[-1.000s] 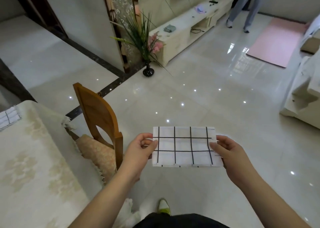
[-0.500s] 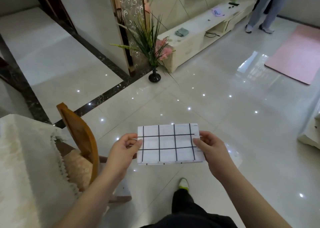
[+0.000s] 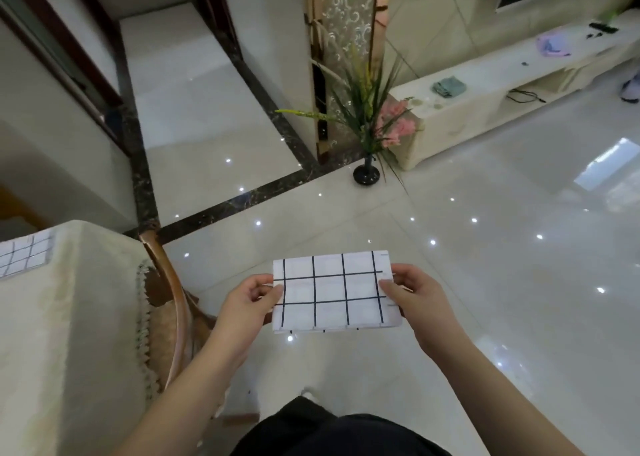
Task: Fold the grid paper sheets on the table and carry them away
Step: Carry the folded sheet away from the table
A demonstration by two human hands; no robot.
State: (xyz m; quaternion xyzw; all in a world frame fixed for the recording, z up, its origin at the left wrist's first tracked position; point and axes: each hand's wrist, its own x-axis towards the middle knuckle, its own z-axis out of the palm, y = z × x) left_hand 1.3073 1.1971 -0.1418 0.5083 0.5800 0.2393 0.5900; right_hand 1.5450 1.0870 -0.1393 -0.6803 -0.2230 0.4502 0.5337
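No brand or readable writing can be made out anywhere, just black grid lines printed on the white folded grid paper [image 3: 335,291], which is held up in the air over the floor, flat and roughly level. It's pinched at its left edge by the left hand [image 3: 247,305], thumb on top, and at its right edge by the right hand [image 3: 417,301], same deal. Another grid sheet [image 3: 22,258] is left lying on the table [image 3: 69,317], which is covered in a cream patterned cloth, with a wooden chair [image 3: 173,293] tucked just beside it. Glossy pale floor tiles [image 3: 485,248] are dotted with light reflections and crossed by a dark marble strip. A black vase [image 3: 367,173] of grasses and pink flowers is stood near a low cream TV cabinet [image 3: 485,102].
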